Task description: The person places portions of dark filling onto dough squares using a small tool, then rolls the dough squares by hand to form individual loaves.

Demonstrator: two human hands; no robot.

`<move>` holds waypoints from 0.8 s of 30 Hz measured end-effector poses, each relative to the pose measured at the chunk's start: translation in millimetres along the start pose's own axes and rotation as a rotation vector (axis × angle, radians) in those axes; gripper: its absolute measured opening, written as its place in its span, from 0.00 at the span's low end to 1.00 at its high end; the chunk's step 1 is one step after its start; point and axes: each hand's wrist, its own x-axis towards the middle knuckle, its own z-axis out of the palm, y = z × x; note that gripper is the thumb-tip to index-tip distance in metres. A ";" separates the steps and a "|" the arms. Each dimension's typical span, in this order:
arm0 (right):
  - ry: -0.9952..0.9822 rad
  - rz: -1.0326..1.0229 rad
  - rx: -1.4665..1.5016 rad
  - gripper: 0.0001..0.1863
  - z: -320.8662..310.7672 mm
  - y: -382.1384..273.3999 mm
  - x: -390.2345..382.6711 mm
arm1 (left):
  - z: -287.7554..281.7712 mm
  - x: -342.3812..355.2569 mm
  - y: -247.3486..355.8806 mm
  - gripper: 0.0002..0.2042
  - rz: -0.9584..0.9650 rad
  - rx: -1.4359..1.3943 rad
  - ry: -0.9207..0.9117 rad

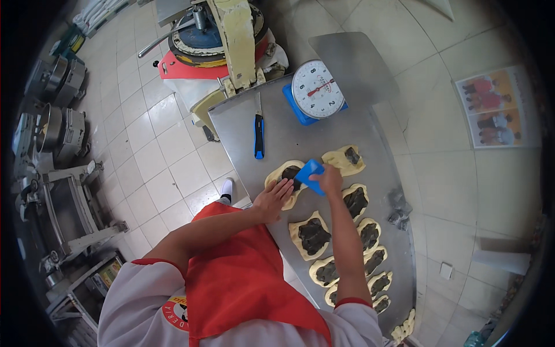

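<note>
My right hand grips a blue plastic scraper and holds it over a flat piece of pale dough spread with dark filling. My left hand lies flat, fingers spread, on the near edge of that same piece. Several more flattened dough pieces with dark filling lie in two rows along the steel table, running toward me on my right. One more filled piece sits just beyond the scraper.
A blue-handled utility knife lies on the table past the dough. A white dial scale on a blue base stands at the far end. A dough machine stands behind the table. Steel racks and pots line the tiled floor at left.
</note>
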 end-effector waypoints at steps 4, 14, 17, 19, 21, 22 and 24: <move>-0.123 0.009 -0.114 0.24 -16.8 -9.7 29.2 | -1.7 -0.3 -6.2 0.48 0.001 0.014 -0.040; -0.127 -0.341 -0.166 0.21 -41.9 -53.6 49.0 | 1.6 2.7 -21.9 0.46 -0.033 -0.134 0.036; -0.212 -0.429 -0.062 0.20 -66.7 -68.4 16.5 | -2.6 -7.1 -33.4 0.43 -0.032 -0.241 0.122; -0.221 -0.424 0.106 0.21 -64.1 -67.7 -23.8 | 7.5 -11.9 -52.6 0.41 0.023 -0.203 0.226; -0.061 -0.323 0.034 0.25 -14.8 -41.3 -76.7 | 14.0 -8.3 -65.8 0.35 0.060 -0.160 0.124; -0.009 -0.392 -0.095 0.25 36.8 -21.6 -119.7 | 13.1 -3.9 -68.3 0.33 0.095 -0.170 0.130; -0.011 -0.387 -0.199 0.28 87.8 -24.3 -187.4 | 16.4 -2.1 -78.0 0.30 0.123 -0.140 0.107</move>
